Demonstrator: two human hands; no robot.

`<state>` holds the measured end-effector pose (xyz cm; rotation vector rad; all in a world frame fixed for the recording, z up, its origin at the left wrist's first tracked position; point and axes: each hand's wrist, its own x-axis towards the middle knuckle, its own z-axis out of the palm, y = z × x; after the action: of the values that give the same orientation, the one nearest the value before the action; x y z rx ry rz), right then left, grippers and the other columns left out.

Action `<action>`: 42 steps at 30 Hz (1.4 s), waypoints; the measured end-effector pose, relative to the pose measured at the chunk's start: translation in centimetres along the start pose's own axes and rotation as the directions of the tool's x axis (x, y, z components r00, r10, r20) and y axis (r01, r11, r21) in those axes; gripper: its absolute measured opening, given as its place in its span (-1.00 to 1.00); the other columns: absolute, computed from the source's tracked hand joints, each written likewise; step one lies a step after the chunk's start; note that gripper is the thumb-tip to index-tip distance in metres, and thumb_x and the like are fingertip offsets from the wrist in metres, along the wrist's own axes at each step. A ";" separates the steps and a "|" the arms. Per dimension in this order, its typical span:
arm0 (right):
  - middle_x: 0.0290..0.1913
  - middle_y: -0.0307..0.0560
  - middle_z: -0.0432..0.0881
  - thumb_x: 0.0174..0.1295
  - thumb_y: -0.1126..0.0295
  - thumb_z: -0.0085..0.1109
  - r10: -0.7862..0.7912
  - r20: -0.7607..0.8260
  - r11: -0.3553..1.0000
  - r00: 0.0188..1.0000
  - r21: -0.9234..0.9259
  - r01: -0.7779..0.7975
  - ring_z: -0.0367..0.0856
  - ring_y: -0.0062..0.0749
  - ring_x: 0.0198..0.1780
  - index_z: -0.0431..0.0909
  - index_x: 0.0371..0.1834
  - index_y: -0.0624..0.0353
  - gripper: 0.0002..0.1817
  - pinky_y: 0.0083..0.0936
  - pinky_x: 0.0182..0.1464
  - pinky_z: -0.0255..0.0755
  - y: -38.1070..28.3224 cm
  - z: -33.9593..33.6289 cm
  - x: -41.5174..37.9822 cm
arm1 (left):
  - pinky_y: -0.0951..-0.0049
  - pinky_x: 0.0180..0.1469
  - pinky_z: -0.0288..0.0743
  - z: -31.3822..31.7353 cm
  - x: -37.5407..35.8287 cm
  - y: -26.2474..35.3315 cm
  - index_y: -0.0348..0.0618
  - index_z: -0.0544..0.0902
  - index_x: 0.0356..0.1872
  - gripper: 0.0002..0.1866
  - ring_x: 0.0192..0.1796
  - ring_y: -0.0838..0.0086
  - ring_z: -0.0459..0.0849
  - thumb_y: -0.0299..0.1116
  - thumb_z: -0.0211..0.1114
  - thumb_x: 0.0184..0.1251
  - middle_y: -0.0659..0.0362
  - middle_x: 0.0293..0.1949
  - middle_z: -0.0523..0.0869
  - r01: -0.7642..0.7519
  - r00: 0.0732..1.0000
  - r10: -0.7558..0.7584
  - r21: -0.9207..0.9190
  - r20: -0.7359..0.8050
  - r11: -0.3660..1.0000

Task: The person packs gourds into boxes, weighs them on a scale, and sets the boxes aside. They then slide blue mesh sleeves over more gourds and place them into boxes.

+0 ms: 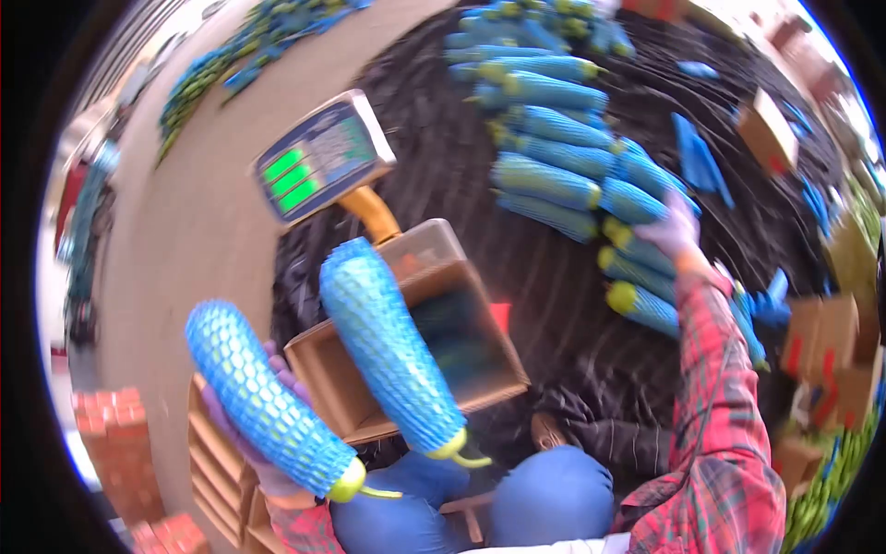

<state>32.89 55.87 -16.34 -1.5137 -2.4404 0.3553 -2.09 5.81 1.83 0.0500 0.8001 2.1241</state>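
My left hand, in a purple glove, is wrapped under a long green vegetable in blue netting at the lower left. A second netted vegetable lies slanted just right of it, over the edge of an open cardboard box. My right hand, gloved too, reaches to the upper right and has its fingers on a netted vegetable at the edge of a pile; the fingertips are partly hidden and blurred. Behind the box stands a scale display with green digits.
Rows of netted vegetables lie on black sheeting. Cardboard boxes stand at the right, red bricks or boxes at the lower left. More green produce lies on the floor at the upper left.
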 end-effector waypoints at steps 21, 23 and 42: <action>0.15 -0.04 0.55 -0.29 -0.14 0.52 0.117 0.162 0.794 0.980 -0.607 0.006 0.48 -0.16 0.27 0.54 0.13 0.05 -0.14 -0.15 0.30 0.31 -0.9 -0.1 -1.5 | 0.14 0.22 0.56 0.0 -0.6 0.3 -0.31 0.38 0.36 -0.13 0.08 0.18 0.70 0.30 0.20 0.33 -0.02 0.12 0.65 -0.008 0.998 0.005 -0.046 -0.057 0.999; 0.12 0.09 0.58 -0.22 -0.03 0.52 0.222 0.150 0.901 0.963 -0.410 -0.144 0.56 -0.02 0.21 0.46 0.14 0.10 -0.18 -0.13 0.28 0.33 0.5 1.5 -2.2 | 0.16 0.25 0.54 -0.4 -0.7 0.3 -0.32 0.33 0.40 -0.15 0.13 0.16 0.67 0.26 0.17 0.40 -0.05 0.19 0.63 -0.012 1.000 0.012 -0.045 -0.010 0.999; 0.14 0.19 0.54 -0.20 -0.08 0.49 0.427 0.525 0.903 0.736 -0.218 -0.369 0.58 0.00 0.18 0.37 0.22 0.21 -0.08 -0.19 0.24 0.48 1.7 9.6 -28.3 | 0.14 0.41 0.40 2.3 -1.5 3.3 -0.31 0.17 0.48 -0.24 0.30 0.10 0.53 0.07 0.11 0.52 -0.13 0.33 0.47 -0.004 0.972 -0.023 0.113 0.235 0.994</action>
<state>43.33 30.42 -28.26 -2.2569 -2.5330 0.8953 -2.77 4.48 5.85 0.3515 0.7742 2.0155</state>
